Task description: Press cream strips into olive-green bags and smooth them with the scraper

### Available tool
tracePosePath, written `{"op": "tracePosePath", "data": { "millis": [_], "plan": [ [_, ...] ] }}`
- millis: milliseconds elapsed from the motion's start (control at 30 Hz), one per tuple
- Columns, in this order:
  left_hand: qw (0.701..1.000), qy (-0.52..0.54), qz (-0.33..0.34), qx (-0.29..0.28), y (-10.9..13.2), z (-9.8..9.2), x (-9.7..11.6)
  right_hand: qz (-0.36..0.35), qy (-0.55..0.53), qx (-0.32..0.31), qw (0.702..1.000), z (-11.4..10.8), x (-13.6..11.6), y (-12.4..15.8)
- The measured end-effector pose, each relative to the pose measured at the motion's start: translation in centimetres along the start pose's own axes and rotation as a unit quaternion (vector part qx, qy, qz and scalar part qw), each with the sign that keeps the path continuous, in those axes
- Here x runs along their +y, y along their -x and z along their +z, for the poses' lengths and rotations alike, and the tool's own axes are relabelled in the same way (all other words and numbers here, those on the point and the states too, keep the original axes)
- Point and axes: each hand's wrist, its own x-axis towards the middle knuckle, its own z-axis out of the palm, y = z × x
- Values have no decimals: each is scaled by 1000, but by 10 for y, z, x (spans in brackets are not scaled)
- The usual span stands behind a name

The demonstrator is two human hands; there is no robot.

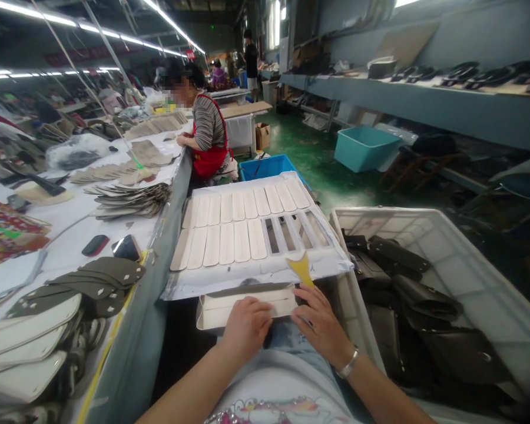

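A long, shallow piece with a cream inside and a dark outer edge (221, 302) lies across my lap, its sides folded up like an open case. My left hand (249, 321) presses into its middle with bent fingers. At the right end my right hand (320, 324) pinches the corner between thumb and fingers; a bracelet is on that wrist. Just beyond is a white-covered board (247, 275) bearing two rows of cream strips (234, 241). Several dark strips (294, 232) lie at its right. A yellow forked-end tool (301, 270) rests on the board's near edge.
On my right stands a white crate (441, 227) of dark leather-like pieces (450, 347). The left table carries grey flaps (92, 280), white panels (30, 330) and a phone (126, 247). A person in a red apron (209, 159) works ahead, beside a blue bin (269, 168).
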Motion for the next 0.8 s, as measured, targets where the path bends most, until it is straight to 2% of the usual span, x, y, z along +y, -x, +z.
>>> {"op": "tracePosePath", "data": {
  "millis": [133,367,533,633,667,700,800],
  "plan": [
    [1000,-8,-3,-8,-3,1,0,24,19,30,999,4,-10,0],
    [1000,8,17,-3,-1,6,-5,42,34,26,998,11,-10,1],
    [1000,2,-3,-8,-3,7,-3,129,11,45,991,19,-16,1],
    [999,9,-31,-13,-9,3,-5,214,8,102,971,22,-18,1],
    [999,15,-40,-15,-11,1,-5,253,8,100,962,22,-18,0],
    [998,22,-48,-19,-13,-1,-6,295,-3,73,953,22,-18,0],
    [997,36,-56,-27,-17,-5,-8,406,-112,-81,904,23,-19,-2]
  ]
}}
